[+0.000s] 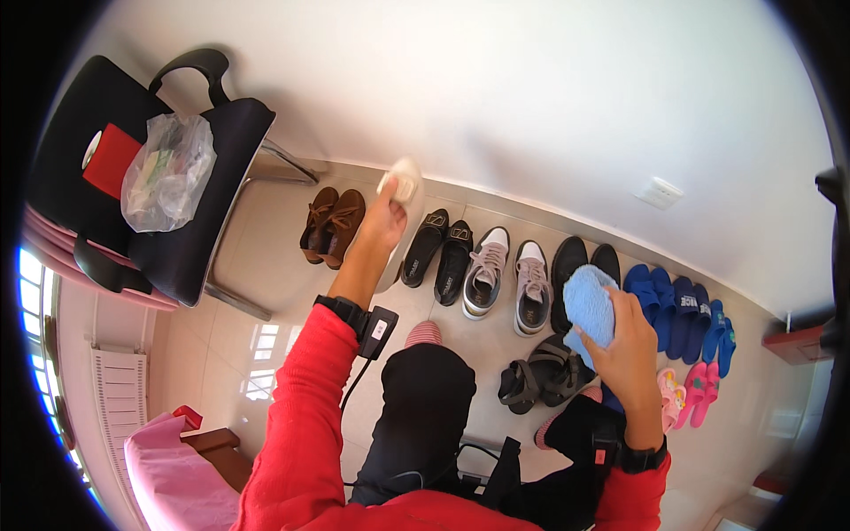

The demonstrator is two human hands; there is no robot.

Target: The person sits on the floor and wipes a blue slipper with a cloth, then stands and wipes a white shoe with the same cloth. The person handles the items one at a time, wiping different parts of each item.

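A cream-coloured flat shoe (407, 174) with a buckle-like ornament on its toe is gripped in my left hand (382, 222), which points towards the wall. My forearm and fingers cover part of this shoe. On the right, my right hand (621, 338) holds a bunched light-blue towelling cloth (588, 304) above the shoe row. Black flats with buckles (426, 249) stand just right of the cream shoe. Brown lace-up shoes (344, 226) are to its left. Behind the cloth, a pair of black shoes (569, 265) is partly hidden.
White-grey sneakers (488, 272) stand mid-row, and blue slippers (684, 318) farther right. Dark sandals (548, 375) lie nearer me; pink slippers (700, 391) are at right. A black chair (232, 143) at left bears a plastic bag (174, 176). The white wall (505, 86) bounds the row.
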